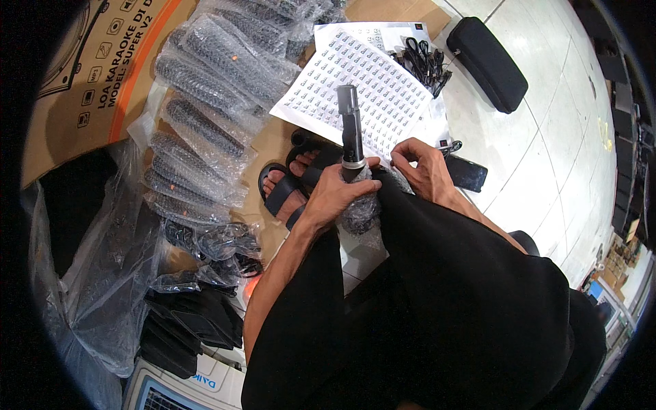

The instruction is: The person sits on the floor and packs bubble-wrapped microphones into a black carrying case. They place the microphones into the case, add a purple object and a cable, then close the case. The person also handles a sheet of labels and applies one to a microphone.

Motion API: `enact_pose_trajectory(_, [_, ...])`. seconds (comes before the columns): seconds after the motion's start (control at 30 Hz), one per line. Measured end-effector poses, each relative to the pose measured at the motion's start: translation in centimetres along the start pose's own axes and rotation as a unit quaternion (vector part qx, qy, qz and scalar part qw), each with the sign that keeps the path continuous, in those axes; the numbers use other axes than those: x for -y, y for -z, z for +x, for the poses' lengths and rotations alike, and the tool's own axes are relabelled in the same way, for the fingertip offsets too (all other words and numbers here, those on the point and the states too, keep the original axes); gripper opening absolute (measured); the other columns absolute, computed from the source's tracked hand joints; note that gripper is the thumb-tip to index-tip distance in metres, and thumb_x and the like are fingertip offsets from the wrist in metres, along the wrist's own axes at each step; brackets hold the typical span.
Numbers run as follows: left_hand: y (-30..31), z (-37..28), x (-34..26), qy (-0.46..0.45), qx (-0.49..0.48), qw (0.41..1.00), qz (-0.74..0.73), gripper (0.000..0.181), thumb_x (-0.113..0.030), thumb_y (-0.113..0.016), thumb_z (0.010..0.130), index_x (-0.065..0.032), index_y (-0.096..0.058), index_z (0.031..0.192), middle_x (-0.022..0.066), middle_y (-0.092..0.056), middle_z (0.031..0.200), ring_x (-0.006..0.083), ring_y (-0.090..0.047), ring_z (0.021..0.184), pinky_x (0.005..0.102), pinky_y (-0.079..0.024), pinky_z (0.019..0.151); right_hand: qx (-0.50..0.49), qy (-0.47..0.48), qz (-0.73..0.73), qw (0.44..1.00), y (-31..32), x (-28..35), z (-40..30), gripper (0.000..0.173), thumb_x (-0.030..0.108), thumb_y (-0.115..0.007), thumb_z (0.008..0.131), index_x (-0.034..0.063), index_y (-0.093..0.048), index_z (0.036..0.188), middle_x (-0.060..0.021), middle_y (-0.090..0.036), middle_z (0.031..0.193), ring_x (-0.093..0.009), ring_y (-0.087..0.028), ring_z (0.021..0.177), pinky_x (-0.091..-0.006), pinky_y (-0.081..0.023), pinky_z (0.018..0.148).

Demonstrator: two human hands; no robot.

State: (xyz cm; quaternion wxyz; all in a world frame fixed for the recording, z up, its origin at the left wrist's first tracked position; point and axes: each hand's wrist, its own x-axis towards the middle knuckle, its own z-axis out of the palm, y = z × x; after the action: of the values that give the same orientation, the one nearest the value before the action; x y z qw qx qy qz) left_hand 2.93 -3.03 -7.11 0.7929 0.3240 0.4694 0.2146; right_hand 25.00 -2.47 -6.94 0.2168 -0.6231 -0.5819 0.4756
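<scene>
A black wireless microphone (351, 128) is gripped around its silver ring by my left hand (333, 193). Its handle points away from me, and bubble wrap (361, 218) covers the head end between my knees. Beyond it lies a white sheet of small printed labels (353, 66), partly over another sheet. My right hand (424, 166) hovers by the near right edge of that sheet, thumb and forefinger drawn together. Whether a label is between those fingertips is too small to tell.
Bubble-wrapped microphones (205, 66) lie in rows on cardboard at the left. Black cables (423, 64), a black zip case (487, 64) and a smartphone (466, 173) are to the right. Black pouches (189, 328) and a printed carton (128, 56) are at the left too.
</scene>
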Motion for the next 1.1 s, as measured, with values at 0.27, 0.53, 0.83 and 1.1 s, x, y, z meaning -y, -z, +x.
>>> enact_pose_trajectory(0.27, [-0.1, -0.2, -0.2, -0.001, -0.002, 1.000, -0.011, 0.054, -0.020, -0.075, 0.080, 0.0020, -0.062, 0.128, 0.0116, -0.067, 0.116, 0.0147, -0.060, 0.103, 0.0274, -0.045, 0.095, 0.032, -0.017, -0.016, 0.999, 0.3, 1.0, 0.1, 0.018, 0.012, -0.068, 0.090, -0.0054, -0.066, 0.095, -0.0150, -0.069, 0.088, -0.019, -0.066, 0.077, -0.0322, -0.053, 0.069])
enact_pose_trajectory(0.53, [-0.1, -0.1, -0.2, 0.001, -0.001, 1.000, -0.006, 0.053, -0.019, -0.075, 0.079, 0.0021, -0.062, 0.127, 0.0118, -0.067, 0.116, 0.0143, -0.061, 0.102, 0.0266, -0.045, 0.095, 0.029, 0.000, -0.042, 0.999, -0.1, 0.5, 0.0, 0.013, 0.007, -0.068, 0.086, -0.0048, -0.067, 0.090, -0.0172, -0.067, 0.087, -0.029, -0.067, 0.074, -0.0369, -0.052, 0.065])
enact_pose_trajectory(0.83, [-0.1, 0.0, -0.3, -0.002, 0.011, 1.000, 0.005, 0.053, -0.013, -0.073, 0.081, 0.0051, -0.058, 0.129, 0.0162, -0.064, 0.123, 0.0187, -0.062, 0.109, 0.0305, -0.047, 0.097, -0.010, 0.060, -0.055, 0.997, -0.2, 0.0, -0.3, 0.013, 0.009, -0.068, 0.087, -0.0040, -0.065, 0.089, -0.0161, -0.067, 0.083, -0.027, -0.067, 0.070, -0.0360, -0.052, 0.063])
enact_pose_trajectory(1.1, [0.0, -0.3, -0.6, 0.029, -0.028, 0.999, -0.010, 0.050, -0.016, -0.074, 0.081, 0.0038, -0.062, 0.125, 0.0121, -0.067, 0.116, 0.0156, -0.062, 0.102, 0.0274, -0.047, 0.091, -0.024, -0.059, 0.021, 0.998, 0.2, 1.3, 0.1, 0.018, 0.013, -0.067, 0.090, -0.0032, -0.066, 0.098, -0.0194, -0.070, 0.083, -0.021, -0.068, 0.068, -0.0319, -0.053, 0.059])
